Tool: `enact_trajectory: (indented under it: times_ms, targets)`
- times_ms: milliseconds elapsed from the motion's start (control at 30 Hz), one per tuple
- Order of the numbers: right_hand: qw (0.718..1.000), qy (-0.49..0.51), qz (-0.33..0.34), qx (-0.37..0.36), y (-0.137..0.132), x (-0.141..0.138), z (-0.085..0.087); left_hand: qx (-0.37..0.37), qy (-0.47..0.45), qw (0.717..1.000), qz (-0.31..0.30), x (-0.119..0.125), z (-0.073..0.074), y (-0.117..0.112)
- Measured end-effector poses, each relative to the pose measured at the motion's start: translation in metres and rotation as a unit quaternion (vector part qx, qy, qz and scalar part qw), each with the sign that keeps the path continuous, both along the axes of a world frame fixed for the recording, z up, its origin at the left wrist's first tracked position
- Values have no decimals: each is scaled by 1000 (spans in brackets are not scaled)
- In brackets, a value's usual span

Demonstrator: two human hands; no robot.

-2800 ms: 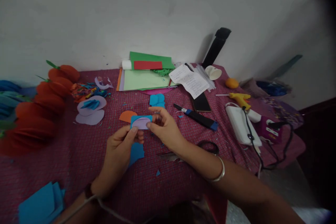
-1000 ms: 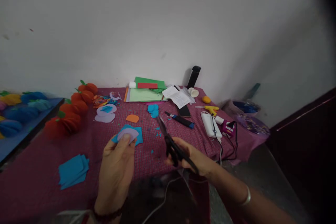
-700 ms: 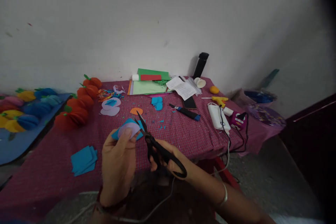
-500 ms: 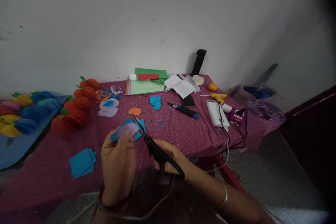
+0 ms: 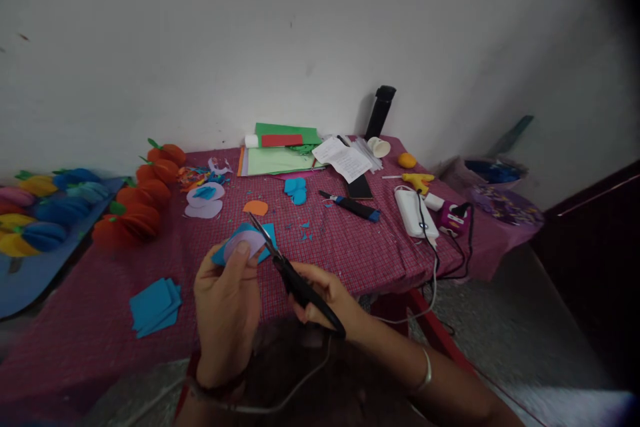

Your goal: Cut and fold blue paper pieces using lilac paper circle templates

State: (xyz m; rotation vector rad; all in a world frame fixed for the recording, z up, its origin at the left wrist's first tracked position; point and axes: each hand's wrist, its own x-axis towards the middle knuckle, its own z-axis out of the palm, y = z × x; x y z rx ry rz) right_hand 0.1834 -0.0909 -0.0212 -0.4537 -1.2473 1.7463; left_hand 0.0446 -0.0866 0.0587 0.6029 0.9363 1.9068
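Between the thumb and fingers of my left hand (image 5: 227, 307) a lilac paper piece (image 5: 245, 245) with a rounded edge lies over a blue paper (image 5: 269, 237). My right hand (image 5: 325, 297) is wrapped round the black handles of a pair of scissors (image 5: 293, 277). Their blades reach up and left over the blue paper, beside the lilac edge. An orange paper cutout (image 5: 255, 207) lies just beyond the blade tips. Left of my left hand rests a small stack of blue paper squares (image 5: 156, 307). Blue petal-shaped cutouts (image 5: 296, 191) lie farther back.
Orange paper pumpkins (image 5: 135, 220) line the left side, beside lilac cutouts (image 5: 204, 202) and scraps. A craft knife (image 5: 353, 207), a white power bank (image 5: 416, 213) and a yellow glue gun (image 5: 418, 181) lie to the right. A black bottle (image 5: 380, 113) stands at the wall.
The view has shifted slightly. Both hands keep their hold, and the scissors stay at the papers with their handles turned a little.
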Motion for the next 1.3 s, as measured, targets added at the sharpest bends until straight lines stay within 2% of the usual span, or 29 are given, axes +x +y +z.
enact_trajectory:
  times_ms: [200,400,567,900,967,1067,1200,1300]
  targets:
    - [1000,7,-4,-8,-1,-2,4,-17,10,1000,2,3,-2,0]
    - [1000,-3,-15,-5,-4,-2,9,-9,-43,999,-29,3,-1,3]
    - [998,-41,-38,1,-4,1,12,0,-73,997,-31,4,-4,5]
    - [992,-87,-84,26,-5,2,5,-14,-81,996,-33,5,-7,9]
    - [996,-66,-66,9,-4,4,3,-12,-86,995,-39,4,-9,10]
    - [999,-34,4,-14,-1,13,8,-14,-96,994,-48,2,-10,10]
    - [993,-52,101,-23,4,32,21,-37,-77,994,-75,0,-9,9]
    - [989,-82,121,-14,8,43,25,-45,-42,993,-99,0,-11,10]
